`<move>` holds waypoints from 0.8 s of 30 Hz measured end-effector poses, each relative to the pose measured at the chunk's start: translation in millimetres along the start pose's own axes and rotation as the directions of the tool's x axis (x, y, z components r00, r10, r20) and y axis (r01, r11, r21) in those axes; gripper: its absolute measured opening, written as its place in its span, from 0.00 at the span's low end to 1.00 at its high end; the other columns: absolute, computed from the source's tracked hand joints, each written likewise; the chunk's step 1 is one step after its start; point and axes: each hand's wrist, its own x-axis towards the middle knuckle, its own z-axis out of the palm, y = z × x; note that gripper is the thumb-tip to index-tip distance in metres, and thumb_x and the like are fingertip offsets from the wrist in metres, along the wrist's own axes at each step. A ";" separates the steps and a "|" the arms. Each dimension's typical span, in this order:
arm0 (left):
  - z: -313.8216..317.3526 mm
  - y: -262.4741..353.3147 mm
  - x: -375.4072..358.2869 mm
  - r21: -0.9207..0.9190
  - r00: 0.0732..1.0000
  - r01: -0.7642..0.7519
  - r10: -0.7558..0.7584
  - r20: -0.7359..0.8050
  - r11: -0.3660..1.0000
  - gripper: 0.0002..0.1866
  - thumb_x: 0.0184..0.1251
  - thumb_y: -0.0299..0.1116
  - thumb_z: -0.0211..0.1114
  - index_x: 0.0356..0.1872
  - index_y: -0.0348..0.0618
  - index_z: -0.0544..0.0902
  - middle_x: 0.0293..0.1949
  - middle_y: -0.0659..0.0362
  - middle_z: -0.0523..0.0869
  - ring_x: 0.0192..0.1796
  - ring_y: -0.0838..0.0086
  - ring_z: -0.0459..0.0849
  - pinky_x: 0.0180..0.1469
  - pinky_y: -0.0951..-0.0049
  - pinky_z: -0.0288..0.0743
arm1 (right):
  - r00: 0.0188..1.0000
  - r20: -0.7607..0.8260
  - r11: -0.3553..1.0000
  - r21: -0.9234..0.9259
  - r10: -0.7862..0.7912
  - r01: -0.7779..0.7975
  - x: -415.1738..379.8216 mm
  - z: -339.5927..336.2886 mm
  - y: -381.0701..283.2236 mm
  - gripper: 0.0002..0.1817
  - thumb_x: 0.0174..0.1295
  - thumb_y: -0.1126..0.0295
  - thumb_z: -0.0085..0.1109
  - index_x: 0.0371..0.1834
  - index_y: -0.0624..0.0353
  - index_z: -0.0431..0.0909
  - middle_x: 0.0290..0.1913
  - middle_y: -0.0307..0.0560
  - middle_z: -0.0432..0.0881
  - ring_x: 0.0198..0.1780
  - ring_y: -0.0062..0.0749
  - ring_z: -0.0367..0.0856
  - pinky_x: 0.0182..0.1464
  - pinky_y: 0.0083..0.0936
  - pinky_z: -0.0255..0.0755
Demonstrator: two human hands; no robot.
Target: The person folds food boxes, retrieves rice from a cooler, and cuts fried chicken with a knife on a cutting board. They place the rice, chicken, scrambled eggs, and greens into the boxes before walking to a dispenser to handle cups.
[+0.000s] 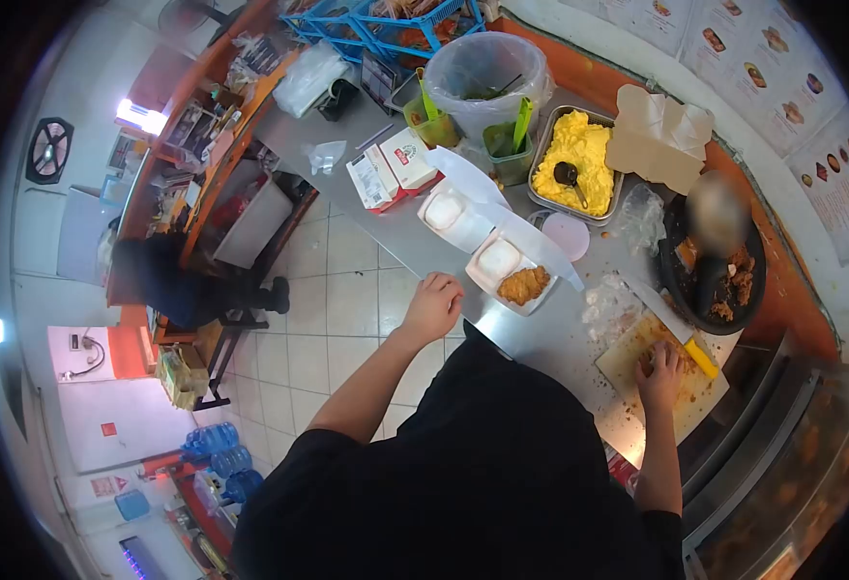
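Note:
My left hand [434, 307] is at the counter's front edge with loosely bent fingers and nothing visible in it. Near it stand two white paper boxes with raised lids; the nearer box [490, 282] holds a container of white food [498, 259] and a piece of breaded fried chicken [524, 286]. The farther box [436, 236] holds a similar white portion. On the crumb-strewn cutting board [700, 401] my right hand [660, 375] rests with its fingers apart, the fingertips over brown crumbs. Just beyond it lies a knife with a yellow handle [701, 358].
A metal tray of yellow food [571, 145] with a black scoop stands at the back, beside a lined bucket [487, 82] and green-handled tubs [509, 150]. A black pan [746, 290] with brown pieces is right. Another person [178, 280] stands far left.

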 end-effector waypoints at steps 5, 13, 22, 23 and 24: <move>-24.3 -34.7 11.7 -0.040 0.998 0.056 -0.055 0.002 0.998 0.07 0.61 0.23 0.66 0.40 0.43 0.85 0.47 0.55 0.85 0.57 0.55 0.81 0.60 0.54 0.75 | 0.993 -0.034 0.993 -0.042 0.112 -0.113 0.2 12.5 -16.2 0.27 0.59 0.67 0.71 0.62 0.57 0.75 0.61 0.60 0.77 0.62 0.63 0.74 0.64 0.53 0.72; -73.9 -140.7 72.1 -0.194 0.999 -0.022 0.014 -0.042 0.981 0.06 0.62 0.23 0.65 0.38 0.42 0.85 0.45 0.54 0.86 0.56 0.54 0.82 0.60 0.53 0.75 | 0.694 -0.258 0.723 0.431 0.672 -0.539 6.9 28.4 -48.9 0.20 0.64 0.74 0.70 0.58 0.60 0.76 0.45 0.50 0.85 0.43 0.36 0.86 0.43 0.32 0.80; -65.3 -194.5 139.1 -0.248 0.848 -0.450 0.497 0.181 0.858 0.09 0.62 0.25 0.67 0.44 0.43 0.83 0.54 0.52 0.83 0.62 0.53 0.80 0.64 0.52 0.72 | 0.971 -0.234 0.933 0.359 0.055 0.033 156.8 0.8 -380.5 0.22 0.49 0.78 0.76 0.49 0.57 0.82 0.53 0.52 0.84 0.55 0.50 0.84 0.59 0.40 0.78; -62.4 -192.7 146.2 -0.204 0.788 -0.550 0.584 0.195 0.810 0.10 0.63 0.27 0.67 0.45 0.43 0.83 0.55 0.51 0.83 0.65 0.53 0.79 0.66 0.51 0.70 | 0.975 -0.217 0.946 0.305 -0.046 0.112 174.3 25.6 -399.2 0.23 0.48 0.79 0.75 0.50 0.56 0.82 0.55 0.51 0.83 0.56 0.50 0.84 0.59 0.43 0.78; -59.6 -194.9 147.9 -0.108 0.752 -0.586 0.588 0.299 0.803 0.14 0.63 0.31 0.68 0.49 0.43 0.84 0.59 0.51 0.81 0.70 0.52 0.76 0.70 0.48 0.67 | 0.999 -0.034 0.882 0.472 0.013 0.004 188.8 41.0 -419.5 0.22 0.49 0.76 0.75 0.50 0.54 0.82 0.55 0.52 0.82 0.57 0.54 0.81 0.60 0.45 0.78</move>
